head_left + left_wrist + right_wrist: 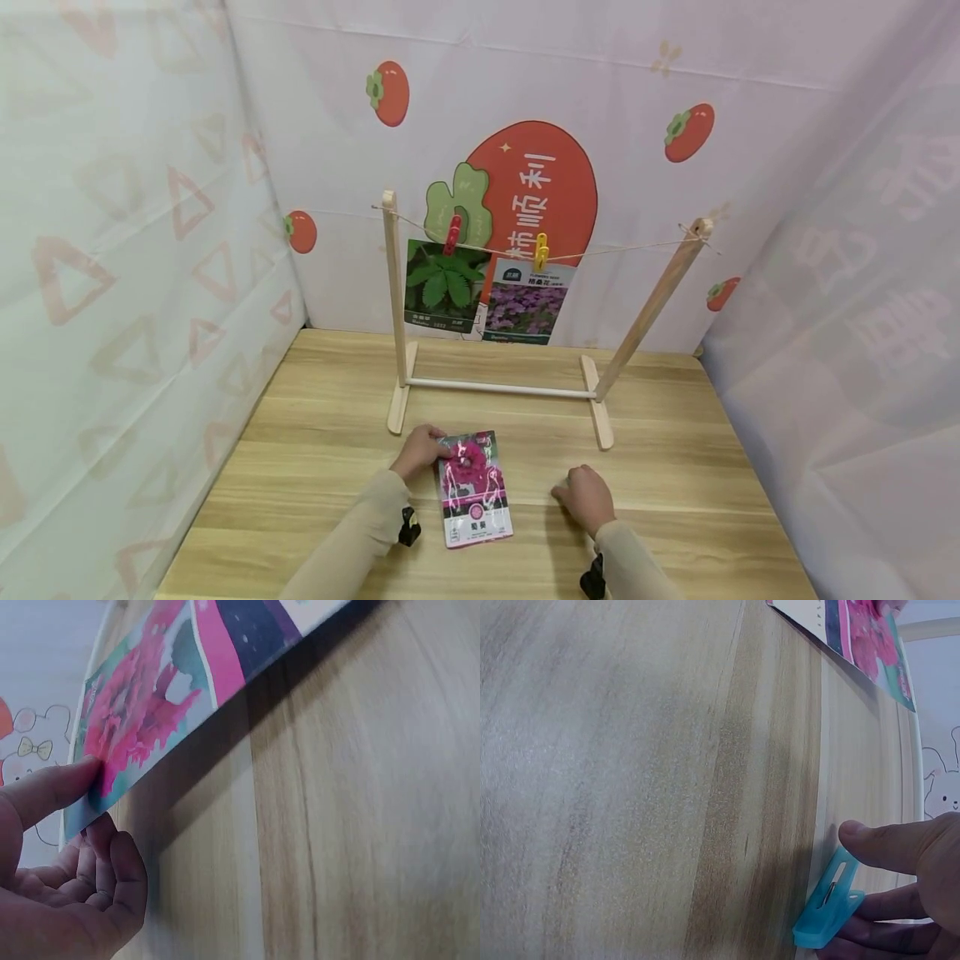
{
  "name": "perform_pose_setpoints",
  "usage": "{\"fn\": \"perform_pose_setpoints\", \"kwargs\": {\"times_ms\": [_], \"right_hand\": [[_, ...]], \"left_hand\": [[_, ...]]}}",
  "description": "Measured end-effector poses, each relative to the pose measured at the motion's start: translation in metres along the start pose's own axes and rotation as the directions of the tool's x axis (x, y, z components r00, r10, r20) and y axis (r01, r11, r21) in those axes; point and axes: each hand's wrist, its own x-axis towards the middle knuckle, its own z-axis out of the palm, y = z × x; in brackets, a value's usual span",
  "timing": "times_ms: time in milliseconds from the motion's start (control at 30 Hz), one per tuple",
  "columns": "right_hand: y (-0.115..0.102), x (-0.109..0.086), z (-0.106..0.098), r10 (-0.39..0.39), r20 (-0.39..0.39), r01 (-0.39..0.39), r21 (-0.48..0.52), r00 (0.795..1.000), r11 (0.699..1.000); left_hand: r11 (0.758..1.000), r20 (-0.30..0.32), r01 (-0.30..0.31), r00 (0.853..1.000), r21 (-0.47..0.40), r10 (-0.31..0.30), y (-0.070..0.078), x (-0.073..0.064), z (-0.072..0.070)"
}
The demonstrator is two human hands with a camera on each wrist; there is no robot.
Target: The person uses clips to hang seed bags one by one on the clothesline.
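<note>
My left hand (pixel 422 450) pinches the upper left edge of a seed packet (pixel 474 492) with a pink flower on it, thumb on the front and curled fingers behind. In the left wrist view the packet (pixel 135 697) is tilted, its shadow falling on the wood. Off to the packet's right, my right hand (pixel 588 500) holds a light blue clothespin (pixel 829 904) between thumb and fingers, low over the tabletop. From the head view the clothespin is mostly hidden by that hand.
Behind the hands stands a wooden rack (pixel 502 387) with a string between two posts. A red clothespin (pixel 452 235) holds a green-leaf packet (pixel 442 287) on it; a yellow clothespin (pixel 541 252) holds a purple-flower packet (pixel 525 304). Printed cloth (pixel 337 150) encloses the table.
</note>
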Motion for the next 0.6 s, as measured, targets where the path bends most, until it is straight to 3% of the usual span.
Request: {"fn": "perform_pose_setpoints", "kwargs": {"times_ms": [67, 233, 433, 600], "right_hand": [[-0.0014, -0.0006, 0.0001, 0.006, 0.001, -0.006, 0.000, 1.000, 1.000], [-0.0041, -0.0013, 0.0007, 0.025, -0.006, -0.025, -0.003, 1.000, 1.000], [-0.0041, 0.0019, 0.0026, 0.025, -0.015, -0.026, -0.012, 1.000, 1.000], [-0.0052, 0.0018, 0.0045, 0.040, -0.005, -0.040, -0.013, 0.999, 0.999]], "left_hand": [[0.990, 0.020, 0.036, 0.999, -0.138, -0.033, -0.0007, -0.0007, -0.0010], [0.922, 0.050, 0.113, 0.994, -0.370, -0.101, -0.0004, -0.0044, -0.0010], [0.864, 0.072, 0.162, 0.987, -0.478, -0.145, 0.0024, -0.0057, -0.0004], [0.843, 0.080, 0.170, 0.985, -0.511, -0.150, 0.0010, -0.0061, -0.0011]]}}
